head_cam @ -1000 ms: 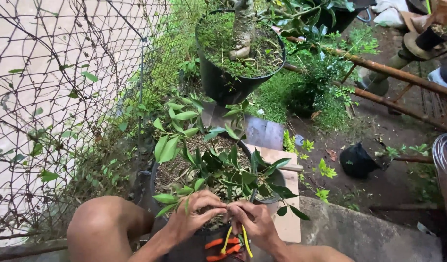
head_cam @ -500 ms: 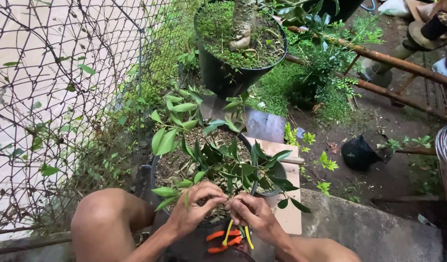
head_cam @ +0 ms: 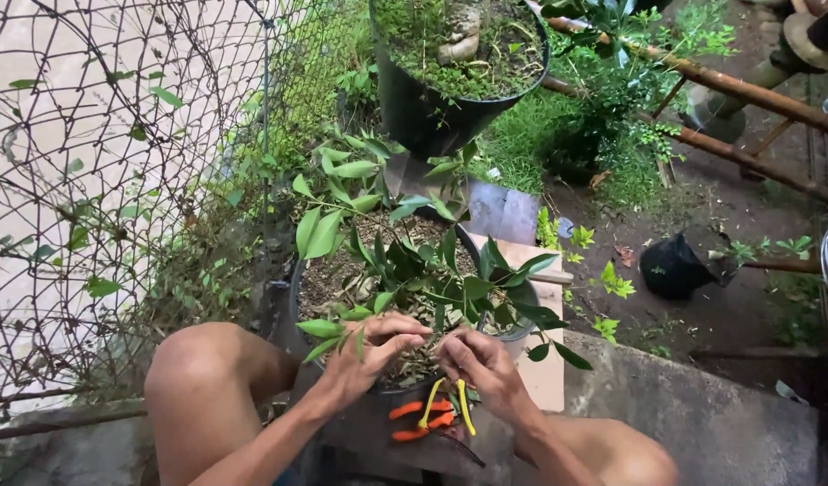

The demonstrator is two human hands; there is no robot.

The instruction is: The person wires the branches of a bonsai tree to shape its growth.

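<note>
Fingers of both the left hand (head_cam: 371,353) and right hand (head_cam: 479,362) pinch a leafy stem (head_cam: 423,310) (thin, probably snappable). Best gripped low, near the soil in the pot (head_cam: 299,297).

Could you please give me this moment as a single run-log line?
left hand: at plant stem | right hand: fingertips beside left | potted plant: leafy, upright | orange-handled tool: lying below hands

Wire mesh fence (head_cam: 117,180) left, rusty pipes (head_cam: 729,85) right, damp dirt ground (head_cam: 729,306), daylight.
</note>
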